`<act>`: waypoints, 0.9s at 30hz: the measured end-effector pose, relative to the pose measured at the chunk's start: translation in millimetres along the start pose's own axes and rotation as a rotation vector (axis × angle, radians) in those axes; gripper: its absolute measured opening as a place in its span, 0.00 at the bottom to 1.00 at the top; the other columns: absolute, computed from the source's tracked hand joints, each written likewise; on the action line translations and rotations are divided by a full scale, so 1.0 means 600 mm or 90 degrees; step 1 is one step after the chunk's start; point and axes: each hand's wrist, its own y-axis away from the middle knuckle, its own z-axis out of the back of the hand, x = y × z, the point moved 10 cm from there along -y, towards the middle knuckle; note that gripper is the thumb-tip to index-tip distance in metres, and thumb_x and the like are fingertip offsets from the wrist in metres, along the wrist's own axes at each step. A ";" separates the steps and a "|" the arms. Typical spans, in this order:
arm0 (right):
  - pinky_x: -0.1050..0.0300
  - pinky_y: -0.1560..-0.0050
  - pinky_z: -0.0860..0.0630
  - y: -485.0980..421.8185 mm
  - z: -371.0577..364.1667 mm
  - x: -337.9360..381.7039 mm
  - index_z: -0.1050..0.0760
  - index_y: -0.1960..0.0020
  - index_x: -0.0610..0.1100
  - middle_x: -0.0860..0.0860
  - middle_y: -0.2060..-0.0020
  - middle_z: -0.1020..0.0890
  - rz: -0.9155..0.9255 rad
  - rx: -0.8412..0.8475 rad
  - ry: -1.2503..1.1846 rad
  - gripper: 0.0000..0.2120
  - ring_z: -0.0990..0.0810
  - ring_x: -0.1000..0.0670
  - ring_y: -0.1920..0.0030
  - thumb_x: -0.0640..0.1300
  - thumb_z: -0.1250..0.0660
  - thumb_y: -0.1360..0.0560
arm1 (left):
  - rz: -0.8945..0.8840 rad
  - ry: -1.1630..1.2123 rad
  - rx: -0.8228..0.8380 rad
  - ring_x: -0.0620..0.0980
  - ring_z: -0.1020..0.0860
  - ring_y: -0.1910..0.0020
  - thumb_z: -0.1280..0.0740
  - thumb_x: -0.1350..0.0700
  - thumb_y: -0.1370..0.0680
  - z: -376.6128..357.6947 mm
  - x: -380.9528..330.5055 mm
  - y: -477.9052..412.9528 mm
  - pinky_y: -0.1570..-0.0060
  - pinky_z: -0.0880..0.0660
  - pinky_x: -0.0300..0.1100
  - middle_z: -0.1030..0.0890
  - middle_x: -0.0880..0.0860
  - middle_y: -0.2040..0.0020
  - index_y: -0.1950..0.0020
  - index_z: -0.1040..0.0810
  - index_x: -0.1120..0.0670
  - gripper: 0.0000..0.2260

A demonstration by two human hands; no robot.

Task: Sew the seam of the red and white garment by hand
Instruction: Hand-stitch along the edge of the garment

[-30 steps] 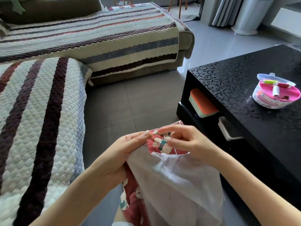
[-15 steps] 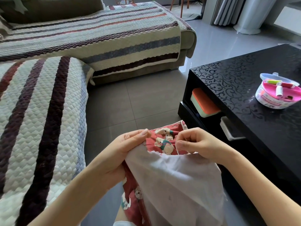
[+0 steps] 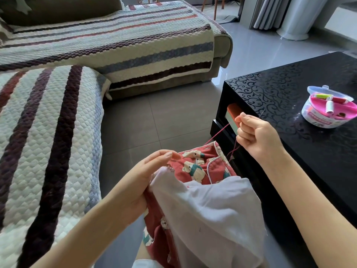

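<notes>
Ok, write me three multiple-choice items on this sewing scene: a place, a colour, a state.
1. Where does the sewing box stand?
A. on the sofa
B. on the black table
C. on the floor

2. What colour is the thread?
A. blue
B. white
C. red

3. What is the right hand doing?
A. lying flat on the table
B. holding scissors
C. pinching the thread, raised away from the garment

1 B: the sewing box sits on the black table.
2 C: a red line runs from the garment to the fingers.
3 C: the fingers curl on the thread, clear of the garment.
</notes>
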 end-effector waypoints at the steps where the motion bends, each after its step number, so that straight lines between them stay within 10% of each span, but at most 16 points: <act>1: 0.65 0.79 0.48 -0.009 0.007 -0.004 0.27 0.63 0.41 0.56 0.82 0.42 -0.004 -0.040 0.000 0.13 0.45 0.58 0.81 0.38 0.42 0.20 | 0.004 -0.011 0.002 0.43 0.24 0.73 0.32 0.52 0.34 0.001 0.001 0.001 0.69 0.25 0.36 0.21 0.48 0.69 0.65 0.17 0.52 0.06; 27: 0.64 0.79 0.47 -0.075 0.056 0.014 0.27 0.63 0.41 0.57 0.84 0.38 0.028 -0.204 0.041 0.11 0.44 0.57 0.82 0.36 0.39 0.22 | 0.062 -0.190 0.072 0.49 0.20 0.69 0.27 0.63 0.40 0.028 0.023 0.020 0.69 0.25 0.35 0.18 0.56 0.67 0.65 0.16 0.59 0.05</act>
